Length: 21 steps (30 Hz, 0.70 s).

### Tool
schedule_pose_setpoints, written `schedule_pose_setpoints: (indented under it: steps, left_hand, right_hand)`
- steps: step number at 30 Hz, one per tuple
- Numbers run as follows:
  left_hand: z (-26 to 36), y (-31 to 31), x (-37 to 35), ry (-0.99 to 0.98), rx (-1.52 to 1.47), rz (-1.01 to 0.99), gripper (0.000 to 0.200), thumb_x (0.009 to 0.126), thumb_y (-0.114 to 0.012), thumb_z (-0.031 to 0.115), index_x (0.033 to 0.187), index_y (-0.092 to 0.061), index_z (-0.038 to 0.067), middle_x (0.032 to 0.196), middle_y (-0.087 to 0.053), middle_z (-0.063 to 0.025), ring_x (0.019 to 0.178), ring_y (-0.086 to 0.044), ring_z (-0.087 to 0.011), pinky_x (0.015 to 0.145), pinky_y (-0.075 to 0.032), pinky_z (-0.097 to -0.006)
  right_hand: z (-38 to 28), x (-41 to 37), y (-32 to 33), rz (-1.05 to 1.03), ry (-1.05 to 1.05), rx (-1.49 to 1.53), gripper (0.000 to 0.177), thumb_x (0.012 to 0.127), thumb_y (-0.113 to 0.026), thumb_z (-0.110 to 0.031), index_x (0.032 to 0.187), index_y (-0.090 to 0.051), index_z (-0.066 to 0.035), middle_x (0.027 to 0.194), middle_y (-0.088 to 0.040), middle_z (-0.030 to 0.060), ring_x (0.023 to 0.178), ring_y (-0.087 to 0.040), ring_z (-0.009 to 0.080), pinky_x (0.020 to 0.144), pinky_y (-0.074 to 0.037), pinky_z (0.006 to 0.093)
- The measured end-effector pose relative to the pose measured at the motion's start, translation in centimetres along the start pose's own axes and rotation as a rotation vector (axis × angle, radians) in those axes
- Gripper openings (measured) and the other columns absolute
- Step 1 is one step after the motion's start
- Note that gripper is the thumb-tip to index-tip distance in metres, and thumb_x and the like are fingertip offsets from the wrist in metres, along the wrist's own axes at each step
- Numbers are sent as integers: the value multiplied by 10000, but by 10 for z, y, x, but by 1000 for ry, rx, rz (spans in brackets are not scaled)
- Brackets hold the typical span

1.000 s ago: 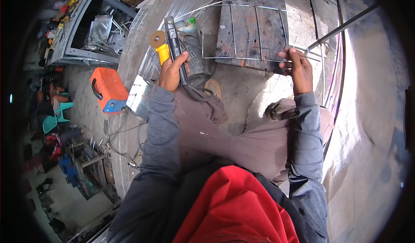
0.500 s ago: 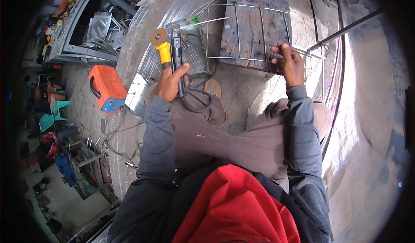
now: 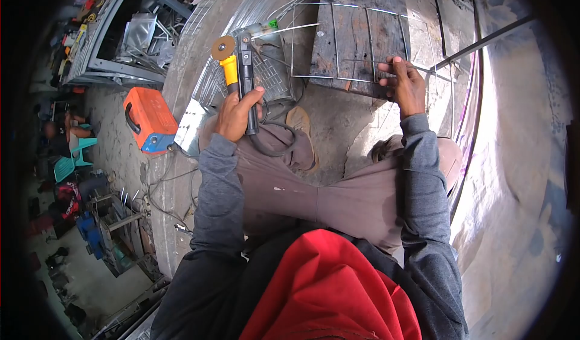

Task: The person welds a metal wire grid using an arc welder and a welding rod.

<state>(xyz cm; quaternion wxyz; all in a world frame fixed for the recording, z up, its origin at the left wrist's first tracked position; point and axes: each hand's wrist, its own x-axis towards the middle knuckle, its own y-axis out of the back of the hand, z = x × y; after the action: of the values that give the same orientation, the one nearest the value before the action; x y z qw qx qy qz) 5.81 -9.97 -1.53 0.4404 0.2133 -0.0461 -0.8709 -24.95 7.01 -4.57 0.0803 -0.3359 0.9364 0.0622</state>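
Observation:
My left hand [image 3: 237,117] grips the black handle of a welding electrode holder [image 3: 245,59]. A pale welding rod [image 3: 293,30] sticks out of its jaw to the right. Just left of the holder is a yellow angle grinder [image 3: 229,71] with a brown disc; my hand hides its lower end, and it seems to lie behind. My right hand [image 3: 407,89] is closed, fingers curled and thumb raised, on a thin metal rod [image 3: 362,61] at the right side of a wire grid frame [image 3: 370,35]. The grid rests across a dark, scorched wooden board [image 3: 356,29].
An orange welding machine [image 3: 151,119] stands at the left, cables trailing near it. Behind it is a metal-framed bin [image 3: 99,68] with scrap. Metal strips and mesh [image 3: 272,74] lie ahead. A long dark bar [image 3: 489,42] slants in from the right. A person [image 3: 63,134] sits far left.
The view has shifted slightly, so the grid, board and grinder appear a little higher. Both hands keep nearly the same places and holds.

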Motion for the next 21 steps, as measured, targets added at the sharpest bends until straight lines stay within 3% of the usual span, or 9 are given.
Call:
schedule_pose_setpoints:
  steps: [21]
  left_hand:
    - [15,0,-7,3,126,-86,424,885,-627,428,812,-610,11,646,-581,-50,592,-575,-131,563,-432,-270]
  right_hand:
    - [1,-1,-5,-32,0,-63,424,995,-506,-450,1078,-633,-54,942,-728,43,660,-630,78,514,-456,220]
